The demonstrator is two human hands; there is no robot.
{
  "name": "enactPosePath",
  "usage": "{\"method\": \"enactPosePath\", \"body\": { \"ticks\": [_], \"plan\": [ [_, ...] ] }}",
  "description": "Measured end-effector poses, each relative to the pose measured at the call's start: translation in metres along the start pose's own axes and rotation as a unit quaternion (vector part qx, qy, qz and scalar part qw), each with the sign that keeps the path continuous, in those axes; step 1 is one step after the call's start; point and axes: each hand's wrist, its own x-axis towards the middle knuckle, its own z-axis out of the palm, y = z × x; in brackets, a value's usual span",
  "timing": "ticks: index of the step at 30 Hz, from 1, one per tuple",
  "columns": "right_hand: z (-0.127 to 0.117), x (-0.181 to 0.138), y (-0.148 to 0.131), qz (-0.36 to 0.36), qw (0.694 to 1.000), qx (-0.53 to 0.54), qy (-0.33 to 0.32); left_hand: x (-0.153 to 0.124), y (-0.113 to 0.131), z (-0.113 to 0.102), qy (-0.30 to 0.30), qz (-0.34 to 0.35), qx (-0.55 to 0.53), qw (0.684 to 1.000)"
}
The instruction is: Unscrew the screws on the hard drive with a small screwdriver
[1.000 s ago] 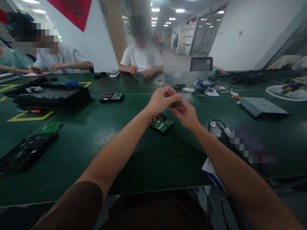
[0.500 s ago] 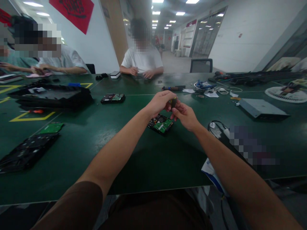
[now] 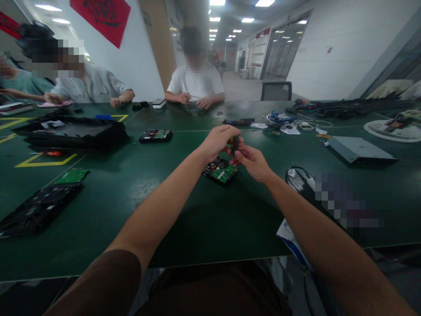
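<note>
My left hand (image 3: pixel 221 141) is closed around the upper part of a short dark handle with a touch of yellow, held upright; it looks like a screwdriver (image 3: pixel 235 144). My right hand (image 3: pixel 252 161) pinches low on the same tool, thumb and fingertips together. The tool's lower end is hidden by my fingers. Directly beneath lies a hard drive (image 3: pixel 223 174) with its green circuit board facing up. My left wrist covers part of its far left side, and my right fingertips are close to its far right edge.
Left of my arms lie another hard drive (image 3: pixel 155 135), a black plastic housing (image 3: pixel 75 131), a green circuit board (image 3: pixel 72 175) and a black frame (image 3: pixel 39 208). To the right are a grey metal box (image 3: pixel 362 150) and cables (image 3: pixel 305 124). A person (image 3: pixel 194 83) sits opposite.
My right hand has shifted slightly left and down around the tool, and its dark handle has turned a little. At far left, a co-worker's hand has moved right, onto the table edge.
</note>
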Motion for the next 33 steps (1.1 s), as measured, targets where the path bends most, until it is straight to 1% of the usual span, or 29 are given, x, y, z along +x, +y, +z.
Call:
{"method": "enactPosePath", "body": {
  "ticks": [4, 7, 11, 13, 16, 20, 24, 27, 30, 33],
  "plan": [
    [-0.001, 0.002, 0.002, -0.013, 1.000, -0.011, 0.004, 0.000, 0.000, 0.006, -0.004, -0.013, -0.035, 0.999],
    [0.000, 0.002, 0.003, -0.023, 0.999, -0.024, 0.012, -0.001, 0.000, 0.009, -0.017, 0.006, -0.020, 1.000],
    [0.002, 0.002, 0.004, -0.030, 0.999, -0.016, 0.020, -0.002, -0.001, 0.009, 0.001, 0.020, 0.010, 1.000],
    [0.001, 0.001, 0.004, -0.024, 0.999, -0.010, 0.021, -0.002, -0.001, 0.007, -0.002, 0.018, 0.006, 1.000],
    [0.000, -0.001, 0.002, -0.008, 1.000, 0.004, 0.009, -0.003, 0.000, 0.006, -0.009, 0.002, -0.025, 1.000],
    [-0.002, -0.002, -0.002, 0.016, 0.999, 0.043, -0.012, -0.002, -0.001, 0.009, 0.000, -0.032, -0.078, 0.996],
    [-0.004, 0.000, 0.000, 0.023, 0.999, 0.026, -0.012, 0.001, -0.005, 0.011, 0.009, -0.030, -0.109, 0.993],
    [-0.004, 0.001, 0.003, 0.013, 1.000, 0.017, 0.003, 0.001, -0.006, 0.012, -0.001, -0.011, -0.089, 0.996],
    [-0.003, 0.002, 0.004, 0.003, 0.999, 0.035, 0.019, -0.002, -0.003, 0.013, -0.014, 0.008, -0.046, 0.999],
    [-0.002, 0.002, 0.001, 0.000, 0.998, 0.048, 0.030, -0.005, 0.001, 0.014, -0.011, 0.010, -0.015, 1.000]
  ]
}}
